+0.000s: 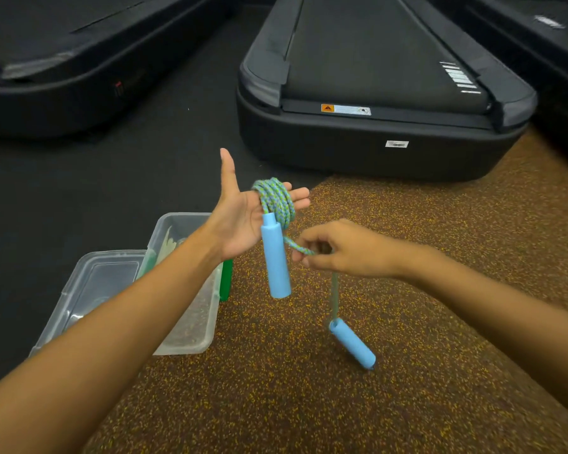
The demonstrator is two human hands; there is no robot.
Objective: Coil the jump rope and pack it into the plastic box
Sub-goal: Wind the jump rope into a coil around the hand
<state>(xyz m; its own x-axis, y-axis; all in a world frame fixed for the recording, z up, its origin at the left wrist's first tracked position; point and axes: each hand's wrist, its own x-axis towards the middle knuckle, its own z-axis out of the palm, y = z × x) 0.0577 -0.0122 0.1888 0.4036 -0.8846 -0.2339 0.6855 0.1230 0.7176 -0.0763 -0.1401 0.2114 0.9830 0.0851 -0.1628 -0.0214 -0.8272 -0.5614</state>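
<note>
The jump rope [276, 201] is a blue-green braided cord with two light blue handles. Several loops of it are wound around the fingers of my left hand [243, 217], which is held flat with the thumb up. One handle [276, 260] hangs from that coil. My right hand [338, 250] pinches the free stretch of cord just right of the handle. From it the cord drops to the second handle [351, 342], which dangles just above the floor. The clear plastic box [194, 322] stands on the floor at the lower left, partly behind my left forearm.
A clear lid [92, 290] lies left of the box, and a green object [226, 280] stands by its right side. The black base of a treadmill [374, 149] is ahead, with another [63, 93] at the far left. Speckled brown rubber floor [309, 404] lies under my hands.
</note>
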